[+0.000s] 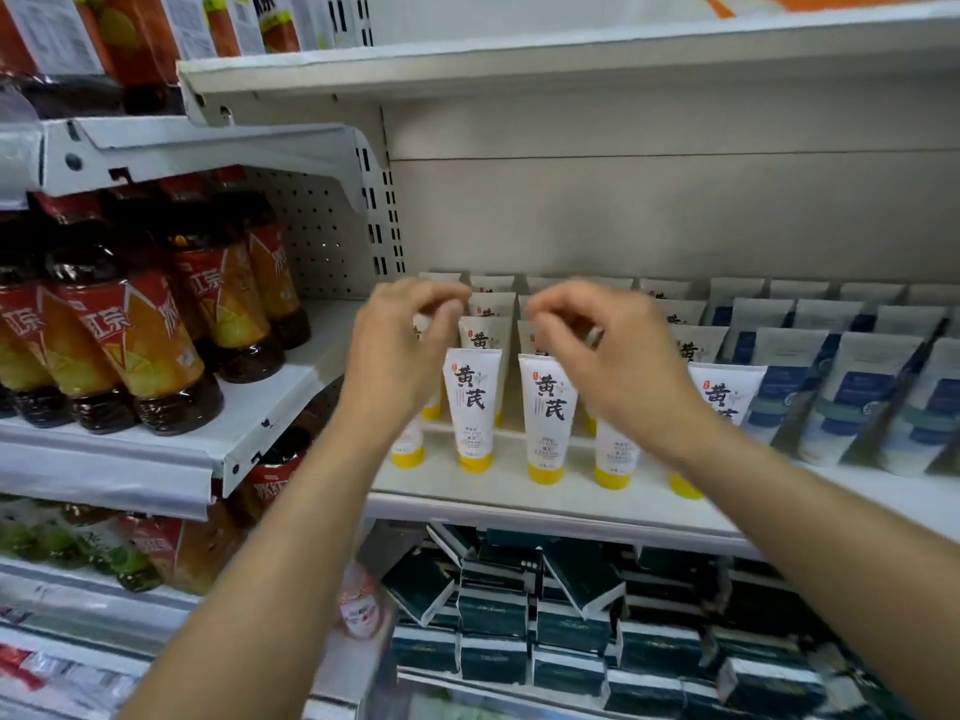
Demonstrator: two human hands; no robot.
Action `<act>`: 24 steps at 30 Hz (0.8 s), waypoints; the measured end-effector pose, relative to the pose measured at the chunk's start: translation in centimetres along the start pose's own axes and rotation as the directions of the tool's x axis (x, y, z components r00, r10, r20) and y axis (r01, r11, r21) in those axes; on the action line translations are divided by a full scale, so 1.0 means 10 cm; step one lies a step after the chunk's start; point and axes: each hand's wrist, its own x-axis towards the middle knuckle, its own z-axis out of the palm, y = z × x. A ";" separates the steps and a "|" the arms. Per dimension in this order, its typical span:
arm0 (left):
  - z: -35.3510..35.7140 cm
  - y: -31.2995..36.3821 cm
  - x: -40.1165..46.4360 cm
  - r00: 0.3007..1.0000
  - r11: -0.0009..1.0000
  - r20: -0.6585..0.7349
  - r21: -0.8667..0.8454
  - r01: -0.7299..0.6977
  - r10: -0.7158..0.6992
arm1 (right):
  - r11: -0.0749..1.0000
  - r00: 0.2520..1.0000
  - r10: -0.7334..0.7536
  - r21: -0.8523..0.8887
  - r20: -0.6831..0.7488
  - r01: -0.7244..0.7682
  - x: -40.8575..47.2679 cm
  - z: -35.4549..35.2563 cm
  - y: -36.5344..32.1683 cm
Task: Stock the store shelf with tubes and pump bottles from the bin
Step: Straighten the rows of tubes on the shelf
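Neither hand grasps anything: the left hand (402, 345) and right hand (597, 356) hover with fingers loosely curled, empty, above the white tubes (472, 407). The tubes stand cap-down in rows on the shelf (519, 498), long axes upright and leaning back, directly below and behind both hands, equally near each. Blue-labelled tubes (831, 397) fill the shelf's right side. No bin shows.

White metal shelving (519, 70), perforated back panel (322, 236) at left; plain grey back wall (675, 210); even, bright lighting.

Tube rows (491, 304) behind blurred hands (410, 350)
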 end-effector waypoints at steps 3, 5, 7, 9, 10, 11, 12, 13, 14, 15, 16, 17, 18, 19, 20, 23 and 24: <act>0.02 -0.12 0.47 0.979 0.995 0.203 0.097 0.006 -0.025 | 0.981 0.989 0.037 -0.192 0.142 -0.009 0.48 -0.15 0.10; 0.12 -0.20 0.70 0.937 0.976 0.342 0.218 -0.011 -0.066 | 0.946 0.959 0.079 -0.325 0.273 0.015 0.70 -0.16 0.17; 0.21 -0.28 0.86 0.886 0.923 0.450 0.377 -0.075 -0.112 | 0.888 0.924 0.142 -0.458 0.355 0.040 0.87 -0.12 0.25; 0.27 -0.33 0.93 0.831 0.837 0.540 0.510 -0.198 -0.133 | 0.836 0.902 0.188 -0.545 0.389 0.061 0.99 -0.06 0.38; 0.29 -0.35 0.95 0.806 0.788 0.574 0.559 -0.258 -0.143 | 0.819 0.893 0.202 -0.569 0.403 0.072 1.02 -0.02 0.44; 0.30 -0.36 0.95 0.787 0.740 0.596 0.599 -0.306 -0.157 | 0.804 0.884 0.209 -0.588 0.418 0.088 1.04 0.01 0.50; 0.31 -0.37 0.94 0.779 0.699 0.604 0.630 -0.339 -0.167 | 0.792 0.876 0.215 -0.602 0.432 0.102 1.06 0.04 0.55; 0.32 -0.38 0.93 0.781 0.672 0.602 0.650 -0.357 -0.168 | 0.788 0.868 0.213 -0.604 0.449 0.119 1.06 0.06 0.59; 0.33 -0.38 0.91 0.787 0.660 0.594 0.660 -0.359 -0.165 | 0.787 0.860 0.201 -0.600 0.469 0.144 1.06 0.07 0.63; 0.34 -0.39 0.90 0.795 0.662 0.586 0.661 -0.354 -0.159 | 0.785 0.853 0.185 -0.596 0.489 0.172 1.06 0.08 0.65; 0.35 -0.39 0.89 0.801 0.669 0.579 0.656 -0.349 -0.150 | 0.783 0.848 0.169 -0.590 0.503 0.194 1.06 0.08 0.66; 0.35 -0.41 0.89 0.801 0.678 0.580 0.649 -0.346 -0.146 | 0.784 0.845 0.156 -0.585 0.511 0.209 1.06 0.09 0.66; 0.35 -0.42 0.90 0.799 0.678 0.585 0.645 -0.353 -0.140 | 0.785 0.846 0.148 -0.581 0.513 0.214 1.05 0.10 0.67; 0.36 -0.45 0.91 0.796 0.673 0.591 0.642 -0.368 -0.129 | 0.790 0.846 0.142 -0.574 0.514 0.216 1.06 0.10 0.67; 0.36 -0.48 0.92 0.795 0.668 0.596 0.638 -0.384 -0.112 | 0.796 0.845 0.136 -0.565 0.518 0.218 1.06 0.11 0.68; 0.38 -0.56 0.95 0.793 0.675 0.606 0.614 -0.409 -0.071 | 0.804 0.840 0.118 -0.547 0.529 0.232 1.06 0.11 0.67; 0.39 -0.57 0.95 0.794 0.679 0.605 0.609 -0.410 -0.063 | 0.807 0.842 0.110 -0.542 0.528 0.235 1.06 0.11 0.67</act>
